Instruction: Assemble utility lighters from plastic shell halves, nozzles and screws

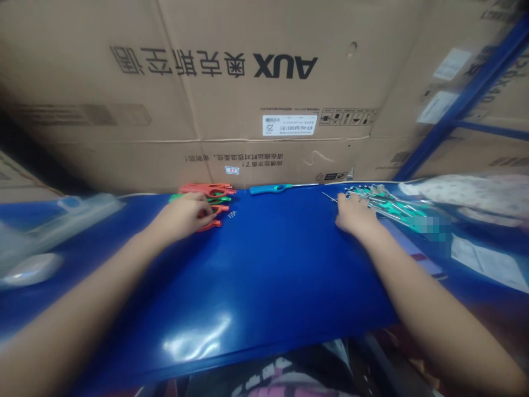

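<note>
At the back of the blue table [273, 275], two bare hands work well apart. The left hand [185, 214] lies over a pile of orange handles [198, 188], with a green handle [177, 197] among them. Its fingers [205, 212] are bent over an orange handle near the front of the pile; whether they grip it or only touch it, I cannot tell. Just right of the pile lie a few small pale bits [232, 214].

The right hand [356, 214] is at the left end of a heap of metal rods with teal parts [397, 210]. Its fingers are bent downward, and a thin rod [329, 196] shows just beside the fingertips; I cannot tell whether it is pinched.

Between the hands, at the table's back edge, lies a blue lighter [268, 189], its metal rod pointing right, touched by neither hand. Behind it stands a carton [231, 116] with upside-down print. To the right are a spotted cloth [471, 196] and white paper [490, 263]; to the left, a rounded white object [35, 269] and clear plastic [88, 218], both blurred.
</note>
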`<state>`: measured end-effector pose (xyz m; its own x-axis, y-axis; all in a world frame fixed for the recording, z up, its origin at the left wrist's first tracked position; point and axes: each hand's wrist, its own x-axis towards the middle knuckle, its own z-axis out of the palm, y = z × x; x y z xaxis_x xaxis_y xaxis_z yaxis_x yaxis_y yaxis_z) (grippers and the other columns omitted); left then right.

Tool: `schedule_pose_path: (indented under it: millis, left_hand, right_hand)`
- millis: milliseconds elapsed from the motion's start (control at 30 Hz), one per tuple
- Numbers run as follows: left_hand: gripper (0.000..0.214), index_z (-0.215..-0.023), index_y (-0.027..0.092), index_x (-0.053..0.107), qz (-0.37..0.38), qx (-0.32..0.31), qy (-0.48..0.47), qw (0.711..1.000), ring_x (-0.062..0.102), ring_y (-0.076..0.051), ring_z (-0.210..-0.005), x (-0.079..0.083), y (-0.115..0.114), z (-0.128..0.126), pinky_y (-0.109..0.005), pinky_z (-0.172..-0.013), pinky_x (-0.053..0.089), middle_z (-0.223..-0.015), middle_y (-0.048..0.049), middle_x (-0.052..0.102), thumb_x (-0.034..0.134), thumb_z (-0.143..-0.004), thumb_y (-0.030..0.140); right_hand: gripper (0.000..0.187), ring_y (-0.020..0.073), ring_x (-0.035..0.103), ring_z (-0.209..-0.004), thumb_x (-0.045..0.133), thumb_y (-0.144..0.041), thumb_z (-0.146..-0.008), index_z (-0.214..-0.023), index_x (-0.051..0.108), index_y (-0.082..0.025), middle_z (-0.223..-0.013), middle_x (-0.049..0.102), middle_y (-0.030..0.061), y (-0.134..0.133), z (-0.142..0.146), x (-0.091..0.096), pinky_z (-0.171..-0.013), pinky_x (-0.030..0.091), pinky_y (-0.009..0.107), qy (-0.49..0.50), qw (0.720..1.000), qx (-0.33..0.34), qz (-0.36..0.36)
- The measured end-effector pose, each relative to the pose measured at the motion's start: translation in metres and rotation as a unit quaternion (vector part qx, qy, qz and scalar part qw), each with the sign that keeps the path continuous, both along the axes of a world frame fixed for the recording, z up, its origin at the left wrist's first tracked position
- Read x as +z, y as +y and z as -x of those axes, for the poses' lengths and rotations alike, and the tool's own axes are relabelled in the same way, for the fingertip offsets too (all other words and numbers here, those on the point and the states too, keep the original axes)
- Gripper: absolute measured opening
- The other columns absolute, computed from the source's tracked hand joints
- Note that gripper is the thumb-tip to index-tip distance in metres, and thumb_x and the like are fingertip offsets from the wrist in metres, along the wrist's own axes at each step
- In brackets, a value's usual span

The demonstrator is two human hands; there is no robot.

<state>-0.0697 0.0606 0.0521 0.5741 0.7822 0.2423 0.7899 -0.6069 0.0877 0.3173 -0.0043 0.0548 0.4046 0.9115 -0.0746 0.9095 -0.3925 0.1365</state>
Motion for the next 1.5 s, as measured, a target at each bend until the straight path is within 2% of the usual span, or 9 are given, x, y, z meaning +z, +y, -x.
schedule_pose_path:
  millis: [400, 700, 867, 967, 1033, 1100, 1200, 1367, 1500]
  left_hand:
    - [0.029, -0.069, 0.022, 0.063, -0.018, 0.044, 0.007, 0.999, 0.060, -0.022, -0.069, 0.001, -0.002, -0.003, -0.033, -0.063, 0.043, -0.080, -0.0070, 0.065, 0.053, -0.083, 0.044]
    - [0.027, -0.069, 0.022, 0.061, -0.007, 0.075, 0.049, 0.996, 0.061, -0.025, -0.062, 0.005, -0.003, -0.004, -0.032, -0.055, 0.037, -0.070, -0.0075, 0.065, 0.050, -0.084, 0.041]
    - [0.028, -0.076, 0.021, 0.060, -0.037, 0.078, 0.053, 0.995, 0.064, -0.027, -0.073, 0.017, -0.024, -0.021, -0.033, -0.058, 0.039, -0.081, -0.0095, 0.069, 0.046, -0.091, 0.040]
    - [0.020, -0.086, 0.021, 0.063, -0.035, -0.011, -0.018, 0.999, 0.064, -0.025, -0.081, 0.017, -0.051, -0.045, -0.033, -0.068, 0.045, -0.087, -0.0067, 0.071, 0.051, -0.093, 0.034]
    - [0.019, -0.089, 0.021, 0.065, -0.013, -0.081, -0.063, 0.995, 0.063, -0.023, -0.084, 0.009, -0.070, -0.064, -0.033, -0.073, 0.047, -0.091, -0.0064, 0.071, 0.051, -0.096, 0.032]
    - [0.019, -0.092, 0.021, 0.068, 0.010, -0.132, -0.085, 0.988, 0.061, -0.021, -0.083, -0.003, -0.086, -0.081, -0.033, -0.073, 0.047, -0.089, -0.0059, 0.072, 0.053, -0.098, 0.031]
    - [0.018, -0.093, 0.022, 0.071, 0.064, -0.171, -0.122, 0.976, 0.058, -0.020, -0.079, -0.025, -0.101, -0.096, -0.033, -0.071, 0.047, -0.083, -0.0041, 0.072, 0.057, -0.097, 0.031]
    - [0.015, -0.103, 0.023, 0.071, 0.117, -0.167, -0.226, 0.953, 0.060, -0.020, -0.084, -0.043, -0.105, -0.105, -0.033, -0.077, 0.050, -0.089, -0.0027, 0.074, 0.069, -0.090, 0.030]
    - [0.023, -0.110, 0.024, 0.068, 0.131, -0.170, -0.248, 0.945, 0.062, -0.021, -0.094, -0.028, -0.102, -0.103, -0.035, -0.086, 0.051, -0.101, -0.0045, 0.073, 0.072, -0.087, 0.027]
  right_hand:
    - [0.046, 0.0322, 0.063, -0.111, 0.053, -0.017, -0.086, -0.132, 0.053, -0.018, -0.125, 0.058, 0.0193, -0.005, -0.002, 0.007, -0.080, 0.052, 0.038, 0.015, 0.997, 0.063, 0.046]
    - [0.042, 0.0377, 0.063, -0.115, 0.058, -0.016, -0.082, -0.123, 0.066, -0.012, -0.121, 0.063, 0.0237, 0.009, -0.024, 0.000, -0.090, 0.050, 0.047, -0.003, 0.999, -0.006, 0.048]
    - [0.037, 0.0429, 0.055, -0.121, 0.058, -0.018, -0.084, -0.119, 0.067, -0.009, -0.124, 0.058, 0.0275, 0.011, -0.028, -0.001, -0.096, 0.043, 0.056, 0.006, 1.000, 0.001, -0.006]
    - [0.046, 0.0371, 0.045, -0.132, 0.051, -0.029, -0.094, -0.137, 0.055, -0.016, -0.139, 0.048, 0.0223, 0.003, -0.011, 0.004, -0.105, 0.039, 0.052, 0.030, 0.993, 0.095, -0.071]
    - [0.045, 0.0242, 0.046, -0.132, 0.051, -0.037, -0.096, -0.140, 0.051, -0.027, -0.141, 0.047, 0.0110, -0.006, 0.005, 0.006, -0.110, 0.038, 0.038, 0.093, 0.963, 0.231, -0.102]
    - [0.039, 0.0217, 0.050, -0.127, 0.058, -0.034, -0.093, -0.131, 0.057, -0.026, -0.134, 0.051, 0.0089, -0.016, 0.023, 0.005, -0.111, 0.037, 0.037, 0.258, 0.848, 0.449, -0.113]
    - [0.034, 0.0190, 0.055, -0.117, 0.060, -0.014, -0.084, -0.117, 0.062, -0.022, -0.122, 0.056, 0.0069, -0.026, 0.041, -0.001, -0.106, 0.041, 0.035, 0.369, 0.737, 0.566, -0.035]
    - [0.045, 0.0198, 0.055, -0.109, 0.059, -0.004, -0.076, -0.118, 0.060, -0.020, -0.116, 0.059, 0.0060, -0.029, 0.044, -0.006, -0.100, 0.043, 0.035, 0.371, 0.735, 0.568, 0.022]
    - [0.031, 0.0187, 0.056, -0.105, 0.066, -0.018, -0.085, -0.116, 0.062, -0.020, -0.114, 0.059, 0.0057, -0.029, 0.043, -0.005, -0.096, 0.044, 0.032, 0.387, 0.725, 0.569, 0.020]
